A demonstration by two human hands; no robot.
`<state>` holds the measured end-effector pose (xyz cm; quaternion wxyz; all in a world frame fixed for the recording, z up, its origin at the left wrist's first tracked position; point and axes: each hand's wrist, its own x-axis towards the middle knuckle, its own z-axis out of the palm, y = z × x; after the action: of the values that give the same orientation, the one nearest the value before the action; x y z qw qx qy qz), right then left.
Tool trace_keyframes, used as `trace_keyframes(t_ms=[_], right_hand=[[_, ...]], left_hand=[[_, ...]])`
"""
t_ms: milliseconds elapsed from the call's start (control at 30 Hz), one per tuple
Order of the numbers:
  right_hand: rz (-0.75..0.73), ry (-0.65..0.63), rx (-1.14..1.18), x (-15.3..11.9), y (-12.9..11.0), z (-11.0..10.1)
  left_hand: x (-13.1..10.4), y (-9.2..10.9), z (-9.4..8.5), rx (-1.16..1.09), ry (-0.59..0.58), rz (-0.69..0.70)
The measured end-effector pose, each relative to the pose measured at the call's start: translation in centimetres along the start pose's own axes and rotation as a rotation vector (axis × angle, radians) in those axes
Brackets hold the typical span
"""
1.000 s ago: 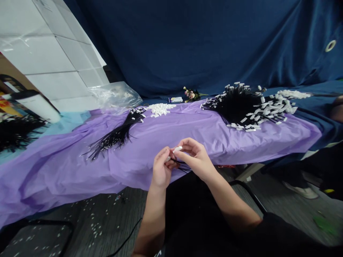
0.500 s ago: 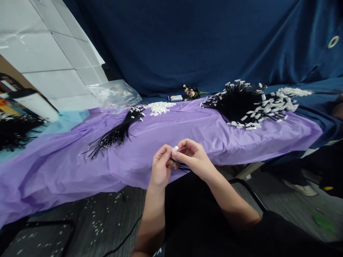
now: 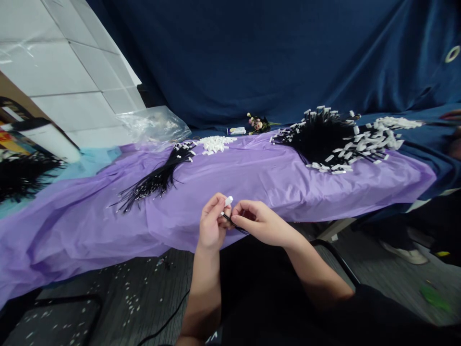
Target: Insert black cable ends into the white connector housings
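Just off the desk [image 3: 252, 178] edge, the left hand [image 3: 211, 226] pinched a white cap [image 3: 228, 200] shut-fingered while the right hand [image 3: 257, 222] gripped the black cord [image 3: 234, 224], apparently mid-fitting; pressing cap onto cord end probably followed.

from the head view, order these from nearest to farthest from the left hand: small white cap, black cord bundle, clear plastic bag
From the left hand:
1. small white cap, at its fingertips.
2. black cord bundle, up-left on the purple cloth.
3. clear plastic bag, far back left.
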<state>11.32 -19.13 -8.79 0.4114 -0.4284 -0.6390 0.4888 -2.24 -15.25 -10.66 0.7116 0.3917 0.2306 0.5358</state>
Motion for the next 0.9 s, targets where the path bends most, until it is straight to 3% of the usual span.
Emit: trace_keyframes(t_ms=[200,400,533,633,800,900], right_hand=[[-0.078,0.007,-0.117,-0.1,-0.4,0.0],[-0.154,0.09,-0.336,-0.3,-0.4,0.6],[-0.159,0.135,-0.35,-0.3,-0.5,0.7],[-0.119,0.067,-0.2,-0.4,-0.7,-0.6],[-0.044,-0.244,0.367,-1.2,-0.4,-4.4],[-0.059,-0.207,0.557,-1.3,0.6,-5.4]], left_hand=[[0.1,0.0,-0.1,0.016,-0.004,-0.005],[0.2,0.0,0.0,0.014,0.019,-0.014],[0.2,-0.1,0.0,0.018,0.033,-0.023],[0.4,0.0,-0.3,0.021,0.027,-0.025],[0.8,0.6,-1.3,-0.009,0.056,-0.035],[1.0,0.8,-1.7,-0.027,0.085,-0.035]])
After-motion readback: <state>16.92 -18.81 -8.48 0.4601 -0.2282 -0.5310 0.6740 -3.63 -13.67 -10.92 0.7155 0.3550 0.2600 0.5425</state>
